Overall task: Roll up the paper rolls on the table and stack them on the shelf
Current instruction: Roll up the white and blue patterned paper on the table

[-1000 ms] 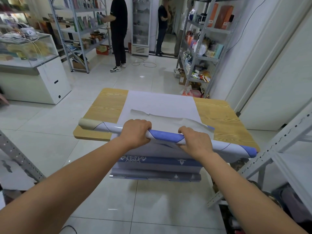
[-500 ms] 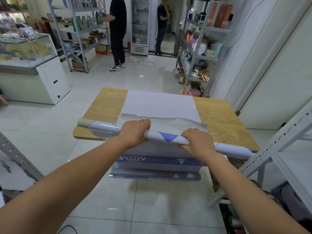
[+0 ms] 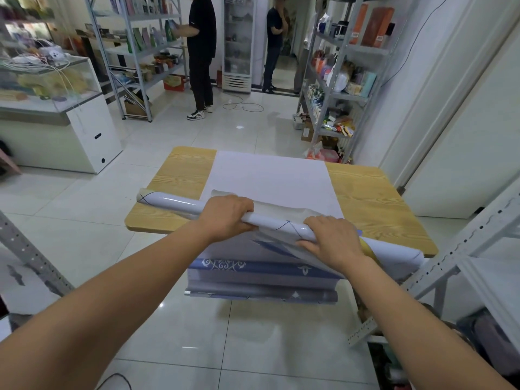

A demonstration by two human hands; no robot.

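Gripping a glossy white paper roll (image 3: 180, 204) lying slantwise over the near edge of the wooden table (image 3: 365, 198), left hand (image 3: 228, 218) curling closed around its middle, right hand (image 3: 329, 239) pressing down clamped on it further right, loose sheet (image 3: 270, 175) spreading flat beyond, patterned end hanging off the front.

Paper roll (image 3: 180, 203): glossy white with thin dark lines, partly rolled, laid slanted across the near edge of the wooden table (image 3: 374, 198). Unrolled sheet (image 3: 270, 178) is spread flat over the tabletop; its blue-patterned tail (image 3: 261, 270) is draped off the near edge.
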